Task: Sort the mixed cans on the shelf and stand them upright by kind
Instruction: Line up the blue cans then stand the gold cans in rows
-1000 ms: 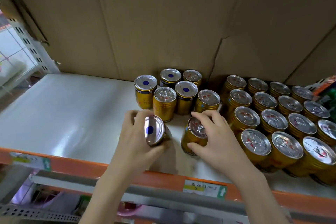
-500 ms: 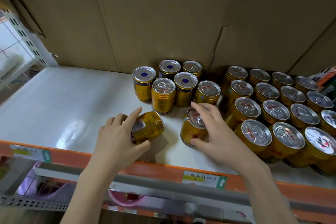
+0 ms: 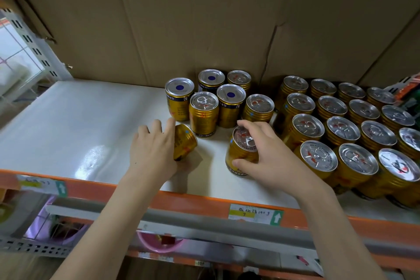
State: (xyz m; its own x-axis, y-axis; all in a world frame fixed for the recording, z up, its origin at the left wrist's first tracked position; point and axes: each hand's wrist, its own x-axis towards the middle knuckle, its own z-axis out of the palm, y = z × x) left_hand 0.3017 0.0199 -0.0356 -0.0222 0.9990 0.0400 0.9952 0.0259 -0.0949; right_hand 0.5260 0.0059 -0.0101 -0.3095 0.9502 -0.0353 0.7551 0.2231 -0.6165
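Head view, centre of frame: my left hand [image 3: 152,152] wraps a tilted can [image 3: 184,141] on the white shelf [image 3: 75,127]; my right hand [image 3: 270,154] grips an upright can [image 3: 242,151] by rim and side. I judge the tilted can could slip and topple the small cluster [image 3: 218,100] just behind it. Its lid is hidden, so I cannot tell its kind. Lower-right cans are cut off.

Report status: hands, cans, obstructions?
Left hand grips tilted can. Right hand grips upright can. Mixed cluster behind, unsorted; shelf path open.
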